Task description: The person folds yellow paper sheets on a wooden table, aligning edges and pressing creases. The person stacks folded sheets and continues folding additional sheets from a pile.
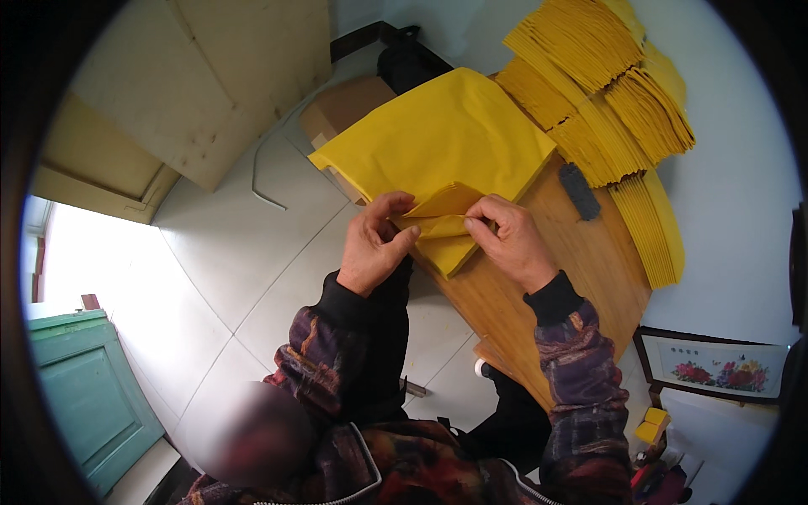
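Between my two hands is a folded yellow sheet [446, 250], paper or thin cloth, with its layers parted at the top. My left hand [376, 241] grips its left side, thumb in front and the fingers partly behind the fold. My right hand [507, 241] pinches the edge of an upper layer between thumb and forefinger. Just beyond my hands lies a broad yellow sheet or pile of sheets [446, 122], spread over the corner of the wooden table [497, 307] and a cardboard box.
Tall stacks of folded yellow sheets [610, 126] stand at the table's far right, against the wall. A dark grey block [579, 192] lies beside them. The cardboard box [349, 105] sits at the table's far left. A framed flower picture [715, 366] is at the right.
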`<state>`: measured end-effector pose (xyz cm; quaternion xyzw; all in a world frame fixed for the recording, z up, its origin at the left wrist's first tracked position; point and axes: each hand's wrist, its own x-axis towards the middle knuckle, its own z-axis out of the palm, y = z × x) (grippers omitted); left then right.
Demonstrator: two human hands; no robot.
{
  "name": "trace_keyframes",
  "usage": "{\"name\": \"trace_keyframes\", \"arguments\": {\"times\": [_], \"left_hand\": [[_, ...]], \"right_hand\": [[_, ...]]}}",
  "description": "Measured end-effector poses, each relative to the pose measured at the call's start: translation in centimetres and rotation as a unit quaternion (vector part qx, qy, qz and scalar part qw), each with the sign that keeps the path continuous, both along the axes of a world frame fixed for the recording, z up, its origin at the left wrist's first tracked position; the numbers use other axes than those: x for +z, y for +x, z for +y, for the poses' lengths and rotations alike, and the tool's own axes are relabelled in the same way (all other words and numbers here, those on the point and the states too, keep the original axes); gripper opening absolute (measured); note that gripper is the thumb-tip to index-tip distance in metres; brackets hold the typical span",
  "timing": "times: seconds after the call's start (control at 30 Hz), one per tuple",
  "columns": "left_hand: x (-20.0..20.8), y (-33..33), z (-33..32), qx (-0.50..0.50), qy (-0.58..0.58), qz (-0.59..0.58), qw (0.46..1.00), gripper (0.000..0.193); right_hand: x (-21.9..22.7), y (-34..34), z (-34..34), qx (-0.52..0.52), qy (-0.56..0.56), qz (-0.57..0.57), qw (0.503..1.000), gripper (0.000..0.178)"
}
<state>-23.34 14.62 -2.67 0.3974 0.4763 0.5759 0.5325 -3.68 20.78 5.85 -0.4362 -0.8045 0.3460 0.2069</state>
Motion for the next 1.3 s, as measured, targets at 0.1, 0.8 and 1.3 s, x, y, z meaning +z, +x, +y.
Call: {"name": "trace_keyframes", "arguments": {"times": [0.1, 0.8, 1.3], "left_hand": [[-0.5, 0.4, -0.1, 0.013, 0.014, 0.001, 1.0, 0.031], [-1.6, 1.5, 0.7, 0.074, 0.031, 0.024, 0.996, 0.021], [-1.7, 1.5, 0.7, 0.076, 0.036, 0.012, 0.996, 0.022]], "right_hand": [[-0.1, 0.0, 0.1, -0.005, -0.003, 0.001, 1.0, 0.01], [-1.3, 2.1, -4.7, 0.091, 0.234, -0.16, 0.955, 0.028], [-1.4, 1.6, -2.4, 0.146, 0.255, -0.156, 0.943, 0.017]]}}
